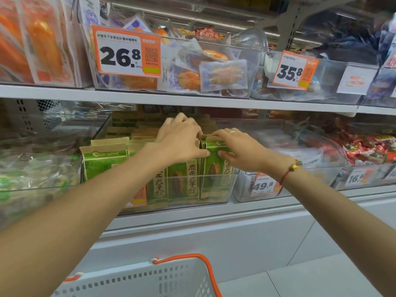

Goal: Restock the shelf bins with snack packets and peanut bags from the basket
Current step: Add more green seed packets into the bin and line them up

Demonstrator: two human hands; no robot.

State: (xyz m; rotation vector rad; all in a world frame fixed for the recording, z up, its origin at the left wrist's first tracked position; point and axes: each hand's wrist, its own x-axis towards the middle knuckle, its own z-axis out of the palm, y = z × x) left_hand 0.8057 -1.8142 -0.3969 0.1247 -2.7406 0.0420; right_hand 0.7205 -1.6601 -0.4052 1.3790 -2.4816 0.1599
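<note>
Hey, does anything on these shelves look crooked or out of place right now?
Mostly the price tags: the 35.8 tag on the upper shelf hangs tilted, and the 49.8 tag below leans too. The green bags under both hands stand upright in their bin.

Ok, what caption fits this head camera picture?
Both hands tuck green bags into a clear shelf bin.

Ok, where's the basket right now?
Head view, bottom centre: the basket sits below the shelf, under the green bags between both forearms.
</note>
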